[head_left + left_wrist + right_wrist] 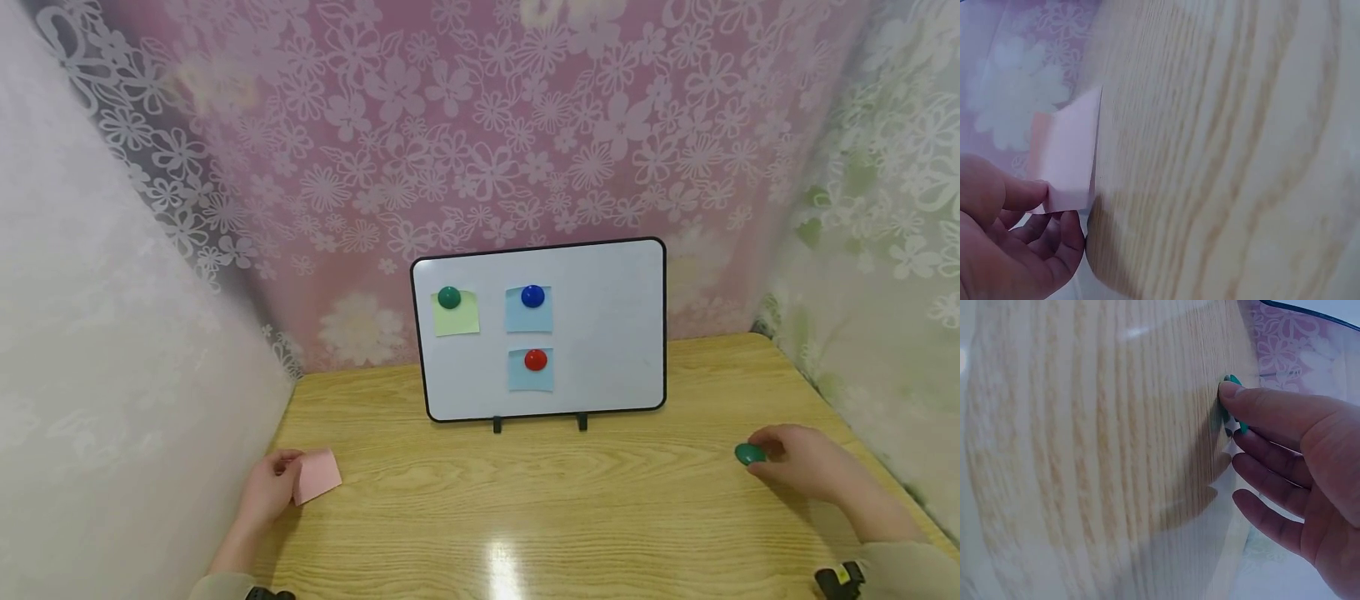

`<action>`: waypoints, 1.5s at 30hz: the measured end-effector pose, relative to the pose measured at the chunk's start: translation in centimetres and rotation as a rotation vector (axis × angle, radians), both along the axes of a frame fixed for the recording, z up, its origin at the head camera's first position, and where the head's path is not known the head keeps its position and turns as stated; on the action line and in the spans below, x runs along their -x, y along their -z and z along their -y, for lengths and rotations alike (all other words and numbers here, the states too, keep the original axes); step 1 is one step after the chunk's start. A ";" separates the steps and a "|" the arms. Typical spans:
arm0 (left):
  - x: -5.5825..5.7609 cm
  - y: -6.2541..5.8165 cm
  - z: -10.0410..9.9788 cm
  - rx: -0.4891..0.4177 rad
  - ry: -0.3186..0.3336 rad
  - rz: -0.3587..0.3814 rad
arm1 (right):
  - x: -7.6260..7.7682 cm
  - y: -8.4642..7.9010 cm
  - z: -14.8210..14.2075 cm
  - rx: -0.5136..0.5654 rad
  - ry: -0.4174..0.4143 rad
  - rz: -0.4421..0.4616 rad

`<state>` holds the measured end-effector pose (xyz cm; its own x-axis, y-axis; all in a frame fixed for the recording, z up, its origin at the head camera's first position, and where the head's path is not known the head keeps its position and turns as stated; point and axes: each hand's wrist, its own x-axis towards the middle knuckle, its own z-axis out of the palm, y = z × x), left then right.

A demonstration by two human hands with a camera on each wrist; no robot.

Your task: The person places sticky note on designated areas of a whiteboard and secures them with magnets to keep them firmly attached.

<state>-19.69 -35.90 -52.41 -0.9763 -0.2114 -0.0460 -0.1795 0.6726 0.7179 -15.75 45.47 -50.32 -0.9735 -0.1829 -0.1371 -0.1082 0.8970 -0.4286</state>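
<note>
At the table's left side, my left hand (267, 487) pinches a pink sticky note (318, 476) between thumb and fingers. In the left wrist view the note (1071, 153) stands up from the fingertips, close over the wood. Far to the right, my right hand (806, 462) holds a round green magnet (749, 453) by its edge. The right wrist view shows the thumb against this magnet (1236, 406), with the other fingers spread behind it.
A whiteboard (607, 333) stands on two black feet at the table's back. On it, a green magnet (449, 297) holds a green note (459, 318); blue (532, 296) and red (536, 360) magnets hold blue notes (517, 321). Floral curtains (480, 167) surround the wooden table (480, 492).
</note>
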 end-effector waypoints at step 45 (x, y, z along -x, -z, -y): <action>-0.4 -0.3 -1.7 -0.371 -0.199 -0.091 | 0.0 0.8 3.4 0.118 0.096 -0.134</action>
